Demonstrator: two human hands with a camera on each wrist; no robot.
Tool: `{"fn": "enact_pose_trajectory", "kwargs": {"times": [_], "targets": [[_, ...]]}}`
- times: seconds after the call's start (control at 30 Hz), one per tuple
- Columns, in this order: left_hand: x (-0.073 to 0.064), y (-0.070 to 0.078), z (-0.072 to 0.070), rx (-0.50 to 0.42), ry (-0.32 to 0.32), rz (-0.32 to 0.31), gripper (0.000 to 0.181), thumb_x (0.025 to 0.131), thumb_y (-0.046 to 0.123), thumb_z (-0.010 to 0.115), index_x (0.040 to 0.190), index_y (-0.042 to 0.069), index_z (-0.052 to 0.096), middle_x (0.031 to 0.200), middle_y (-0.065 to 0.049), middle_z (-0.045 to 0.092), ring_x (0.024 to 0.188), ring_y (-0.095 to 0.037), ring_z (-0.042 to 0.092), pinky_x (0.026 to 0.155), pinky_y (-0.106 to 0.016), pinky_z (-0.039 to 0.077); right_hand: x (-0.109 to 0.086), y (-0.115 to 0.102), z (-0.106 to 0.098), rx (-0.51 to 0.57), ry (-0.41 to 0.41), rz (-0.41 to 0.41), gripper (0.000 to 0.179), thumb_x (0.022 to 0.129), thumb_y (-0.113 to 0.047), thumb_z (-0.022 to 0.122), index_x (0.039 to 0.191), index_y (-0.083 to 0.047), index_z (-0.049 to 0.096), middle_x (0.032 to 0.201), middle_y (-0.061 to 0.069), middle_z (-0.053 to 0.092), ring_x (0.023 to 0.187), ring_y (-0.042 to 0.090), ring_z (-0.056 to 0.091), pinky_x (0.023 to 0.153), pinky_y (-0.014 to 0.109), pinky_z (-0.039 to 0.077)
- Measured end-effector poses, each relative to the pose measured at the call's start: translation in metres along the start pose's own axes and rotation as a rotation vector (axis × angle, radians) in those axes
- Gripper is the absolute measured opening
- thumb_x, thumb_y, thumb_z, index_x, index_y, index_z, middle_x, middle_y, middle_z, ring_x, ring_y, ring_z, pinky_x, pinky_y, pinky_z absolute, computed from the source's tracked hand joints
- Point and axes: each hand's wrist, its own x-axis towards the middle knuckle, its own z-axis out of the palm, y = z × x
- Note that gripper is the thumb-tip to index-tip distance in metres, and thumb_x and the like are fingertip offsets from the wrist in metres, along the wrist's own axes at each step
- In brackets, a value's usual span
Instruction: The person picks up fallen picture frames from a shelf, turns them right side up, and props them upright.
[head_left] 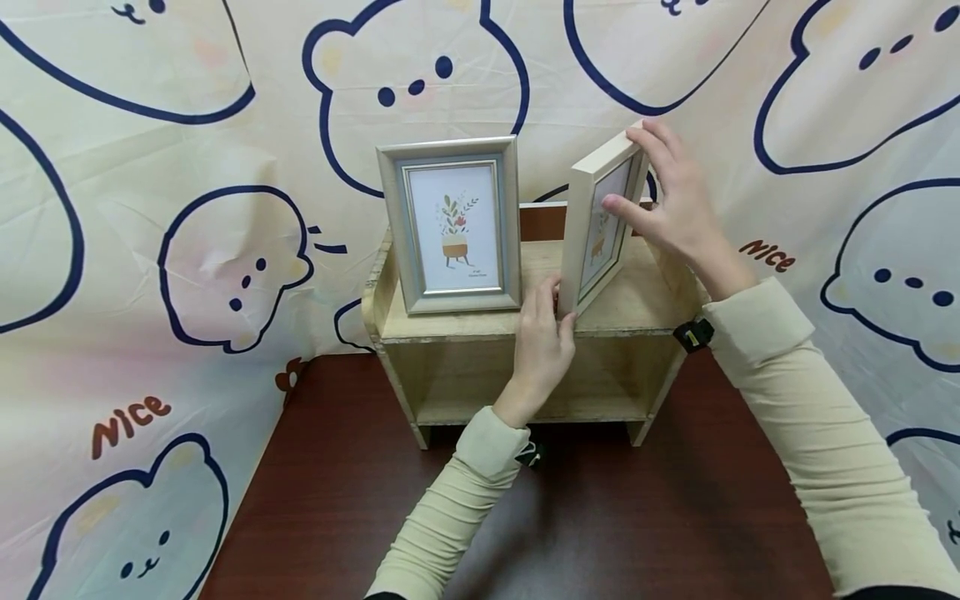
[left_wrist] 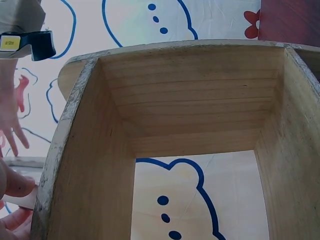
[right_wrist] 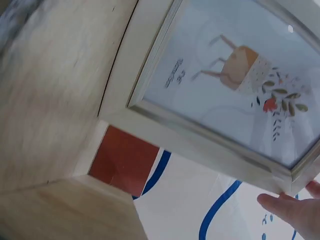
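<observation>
Two sleeves (head_left: 813,442), one wooden shelf (head_left: 542,254).
Left hand (head_left: 543,346), right hand (head_left: 681,200) both grip one angled frame (head_left: 597,242); second frame (head_left: 453,227) stands on top.

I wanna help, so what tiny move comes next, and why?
Maybe gently turn the angled frame to face front, because the other frame on the wooden shelf does. The left hand grips the angled frame's lower corner and the right hand its top.
</observation>
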Motion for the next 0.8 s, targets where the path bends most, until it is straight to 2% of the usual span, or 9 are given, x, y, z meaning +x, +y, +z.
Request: {"fn": "enact_pose_trajectory", "kwargs": {"times": [0.07,0.27,0.43,0.53,0.63,0.8], "targets": [[0.000,0.000,0.000,0.002,0.003,0.001,0.046,0.078,-0.005,0.065,0.118,-0.005,0.042,0.102,-0.018,0.053,0.096,-0.027,0.054,0.083,-0.030,0.046,-0.001,-0.003,0.002,-0.018,-0.006,-0.004,0.087,0.074,-0.057,0.063,0.139,-0.008,0.035,0.148,0.008,0.021,0.135,0.016,0.016,0.108,0.037,0.012],[-0.001,0.000,0.002,0.015,0.015,0.001,0.048,0.077,-0.006,0.066,0.118,-0.004,0.042,0.101,-0.017,0.053,0.094,-0.027,0.054,0.083,-0.032,0.046,-0.005,-0.013,0.007,-0.075,-0.031,0.077,0.097,0.071,-0.059,0.065,0.144,-0.009,0.024,0.152,0.005,0.009,0.137,0.013,0.005,0.109,0.039,0.007],[-0.001,-0.001,0.002,0.000,0.025,0.025,0.045,0.077,-0.005,0.066,0.116,-0.005,0.044,0.099,-0.017,0.054,0.091,-0.026,0.055,0.080,-0.030,0.047,-0.004,-0.016,0.010,-0.101,-0.008,0.072,0.098,0.069,-0.056,0.068,0.143,-0.007,0.026,0.151,0.008,0.013,0.137,0.017,0.010,0.109,0.042,0.010],[0.004,-0.006,-0.001,-0.076,0.034,0.064,0.037,0.079,-0.002,0.063,0.112,-0.007,0.047,0.095,-0.018,0.055,0.086,-0.026,0.057,0.076,-0.028,0.049,-0.004,-0.016,0.010,-0.105,0.009,0.042,0.091,0.070,-0.050,0.069,0.141,-0.007,0.031,0.150,0.008,0.019,0.136,0.017,0.013,0.108,0.043,0.014],[0.013,-0.012,-0.005,-0.189,0.026,0.112,0.032,0.083,0.002,0.058,0.112,-0.009,0.048,0.094,-0.019,0.056,0.084,-0.026,0.058,0.075,-0.024,0.050,-0.003,-0.017,0.010,-0.109,0.017,0.023,0.086,0.071,-0.047,0.070,0.139,-0.006,0.034,0.149,0.009,0.021,0.136,0.016,0.014,0.108,0.042,0.015],[0.028,-0.015,-0.010,-0.336,-0.040,0.140,0.033,0.088,0.002,0.053,0.119,-0.010,0.047,0.104,-0.021,0.056,0.091,-0.027,0.058,0.078,-0.019,0.048,-0.002,-0.017,0.009,-0.101,0.027,0.000,0.084,0.071,-0.045,0.071,0.136,-0.004,0.036,0.148,0.010,0.023,0.136,0.016,0.014,0.108,0.038,0.013]]}}
